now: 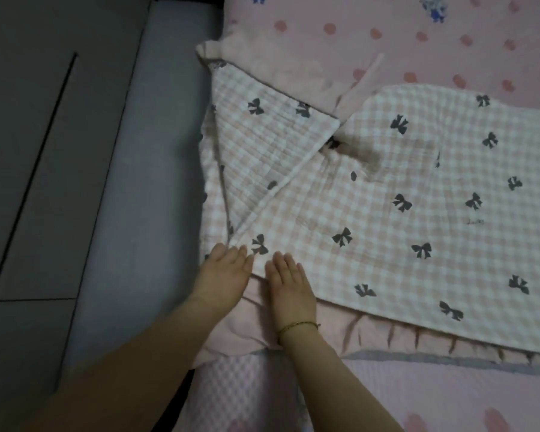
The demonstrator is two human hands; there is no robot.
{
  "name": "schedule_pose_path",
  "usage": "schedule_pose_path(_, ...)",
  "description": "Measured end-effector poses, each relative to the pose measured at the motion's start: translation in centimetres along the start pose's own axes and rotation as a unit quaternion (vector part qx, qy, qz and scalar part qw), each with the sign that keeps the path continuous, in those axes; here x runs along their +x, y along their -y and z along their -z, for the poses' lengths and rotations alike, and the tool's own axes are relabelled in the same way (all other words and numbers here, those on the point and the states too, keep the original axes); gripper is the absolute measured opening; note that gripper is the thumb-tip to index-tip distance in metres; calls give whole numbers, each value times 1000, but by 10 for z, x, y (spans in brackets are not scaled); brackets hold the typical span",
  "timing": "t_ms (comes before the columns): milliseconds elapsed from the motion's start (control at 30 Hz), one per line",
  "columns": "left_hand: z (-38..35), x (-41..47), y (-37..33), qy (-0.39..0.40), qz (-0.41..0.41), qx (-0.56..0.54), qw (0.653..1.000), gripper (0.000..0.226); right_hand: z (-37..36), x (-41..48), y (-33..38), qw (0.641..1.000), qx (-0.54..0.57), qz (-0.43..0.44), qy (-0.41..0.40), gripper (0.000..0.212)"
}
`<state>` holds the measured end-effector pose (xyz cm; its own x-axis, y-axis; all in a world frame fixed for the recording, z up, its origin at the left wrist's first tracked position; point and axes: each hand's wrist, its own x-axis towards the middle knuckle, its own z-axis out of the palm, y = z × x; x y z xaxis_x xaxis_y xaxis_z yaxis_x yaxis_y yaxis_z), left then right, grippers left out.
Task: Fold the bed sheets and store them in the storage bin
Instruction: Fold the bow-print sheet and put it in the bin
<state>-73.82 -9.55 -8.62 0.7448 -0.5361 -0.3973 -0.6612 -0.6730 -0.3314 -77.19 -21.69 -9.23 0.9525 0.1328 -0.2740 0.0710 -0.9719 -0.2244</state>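
Your left hand (225,275) and right hand (289,288) lie side by side at the lower centre of the frame. Their fingers (282,263) are straight and flat, pressing the near corner of the pink-and-white checked cotton sheet with dark bow prints (418,198) without gripping it. That sheet lies spread across the centre and right, on the pink dotted bed (387,32), with 1 corner folded over at centre left.

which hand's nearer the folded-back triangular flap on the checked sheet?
Left. The left hand lies at the lower tip of the flap; the right hand rests farther right on the sheet edge.
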Motion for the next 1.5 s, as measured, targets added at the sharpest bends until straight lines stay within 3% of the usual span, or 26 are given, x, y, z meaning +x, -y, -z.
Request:
schedule_pose_path(67, -6, 1, 6, 71, -86, -28, 993, 50, -4, 10, 19, 999, 1, -45, 2, 44)
schedule_pose_path(133, -7, 5, 16, 69, -104, -4, 992, 51, -7, 8, 23, 996, 28, -78, 18, 40)
schedule_pose_path(233, -7, 32, 39, -104, -114, 72, 985, 44, -14, 8, 17, 995, 52, -79, -35, 37)
schedule_pose_path(300, -1, 50, 61, -63, -125, 117, 983, 41, -15, 12, 17, 996, 32, -75, -27, 42)
schedule_pose_path(367, -1, 68, 79, -40, -117, 144, 982, 40, -19, 14, 18, 992, 53, -82, -78, 40)
schedule_pose_path(433, -7, 72, 92, -45, -102, 156, 981, 37, -26, 12, 18, 994, 54, -86, -37, 36)
schedule_pose_path(533, -19, 56, 97, -46, -75, 55, 995, 29, -24, 12, 16, 995, 50, -53, -71, 34)
schedule_pose_path(633, -32, 24, 102, -179, -20, -39, 983, 24, -27, 5, 11, 987, 31, -25, -158, 19)
schedule_pose_path(667, -41, 10, 99, -190, 2, -91, 978, 30, -31, 2, 9, 982, 27, -15, -184, 27)
schedule_pose_path(733, -68, -21, 80, -184, 62, -159, 968, 39, -38, -6, 7, 972, 10, -5, -235, 61)
schedule_pose_path(767, -74, -32, 67, -178, 80, -196, 961, 42, -42, -12, 6, 966, 3, 1, -257, 68)
schedule_pose_path(900, -75, -48, 22, -46, 166, -337, 926, 52, -60, -27, 1, 978, 35, 20, -205, 72)
schedule_pose_path(967, -84, -45, 19, 15, 192, -313, 930, 55, -58, -23, 0, 976, 17, 28, -214, 75)
schedule_pose_path(1000, -85, -42, 22, 2, 186, -297, 936, 57, -56, -20, 0, 974, 7, 30, -225, 71)
schedule_pose_path(1033, -85, -38, 30, -61, 175, -281, 941, 59, -54, -17, 0, 973, -1, 29, -227, 60)
schedule_pose_path(1100, -85, -25, 54, -98, 132, -184, 969, 57, -51, -15, 1, 977, -3, 20, -214, 38)
schedule_pose_path(1267, -71, -1, 141, -119, 87, 13, 989, 38, -60, -17, -3, 973, -6, 24, -230, 37)
schedule_pose_path(1367, -77, -15, 170, -129, 103, -23, 986, 12, -60, -21, -6, 959, 15, 39, -280, 59)
schedule_pose_path(1500, -125, -57, 135, -181, 153, -155, 959, 29, -60, -22, -8, 951, 7, 30, -308, 58)
